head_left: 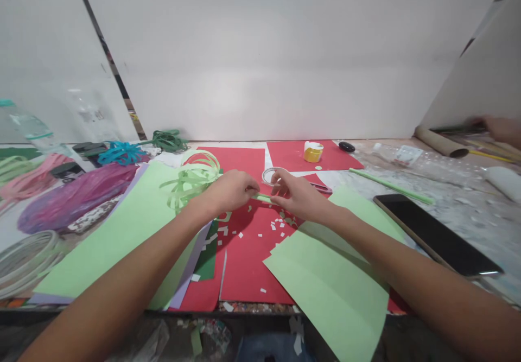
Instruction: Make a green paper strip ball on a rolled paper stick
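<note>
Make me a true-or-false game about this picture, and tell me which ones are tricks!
1. The left hand and the right hand both have a thin light green strip in their grip. True.

2. The phone lies to the left of the curly light green strips. False: it lies to their right, on the right side of the picture.

3. The little yellow jar stands on red paper. True.

4. The tiny paper bits scattered near the hands are all blue. False: many are white.

5. The phone's screen is dark. True.
</note>
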{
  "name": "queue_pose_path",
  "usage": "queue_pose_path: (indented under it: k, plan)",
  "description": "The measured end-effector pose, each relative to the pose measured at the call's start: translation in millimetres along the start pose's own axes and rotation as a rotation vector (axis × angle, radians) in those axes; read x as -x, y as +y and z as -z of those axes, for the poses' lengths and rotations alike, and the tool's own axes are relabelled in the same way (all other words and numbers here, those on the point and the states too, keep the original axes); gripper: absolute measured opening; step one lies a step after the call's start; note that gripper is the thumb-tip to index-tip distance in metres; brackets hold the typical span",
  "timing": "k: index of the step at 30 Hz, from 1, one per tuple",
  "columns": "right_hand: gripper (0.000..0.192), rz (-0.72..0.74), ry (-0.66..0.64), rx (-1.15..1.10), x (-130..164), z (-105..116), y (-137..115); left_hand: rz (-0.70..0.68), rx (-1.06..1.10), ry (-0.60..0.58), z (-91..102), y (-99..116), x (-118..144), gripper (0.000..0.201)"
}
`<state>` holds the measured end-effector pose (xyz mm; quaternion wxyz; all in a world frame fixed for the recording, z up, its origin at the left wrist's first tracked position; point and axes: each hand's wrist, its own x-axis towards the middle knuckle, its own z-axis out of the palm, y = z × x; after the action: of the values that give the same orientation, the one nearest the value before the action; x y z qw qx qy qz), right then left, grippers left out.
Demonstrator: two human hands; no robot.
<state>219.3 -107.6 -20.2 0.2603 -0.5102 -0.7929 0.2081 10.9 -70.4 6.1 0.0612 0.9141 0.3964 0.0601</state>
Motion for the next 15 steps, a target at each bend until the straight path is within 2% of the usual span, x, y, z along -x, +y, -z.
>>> queue_pose_path:
  k: [3, 7, 10, 13, 15]
  plan:
    - [0.021, 0.004, -0.034, 0.007, 1.1, 0.2, 4.0, -0.008, -0.107, -0.007, 2.4, 6.3, 4.0, 0.029]
    - [0.016, 0.036, -0.006, 0.050, 2.8, -0.1, 5.4, -0.030, -0.238, 0.009, 1.7, 2.5, 8.4, 0.029]
    - [0.002, 0.123, 0.093, 0.074, 2.8, -2.0, -0.8, -0.011, -0.199, 0.016, -1.6, -3.5, 11.0, 0.028]
    - [0.010, 0.188, 0.169, 0.080, 1.3, -7.9, -10.3, 0.015, -0.112, 0.058, -4.1, -4.7, 12.4, 0.028]
    - [0.012, 0.151, 0.174, 0.083, -0.1, -13.4, -14.7, 0.027, -0.076, 0.076, -4.9, -3.2, 12.6, 0.028]
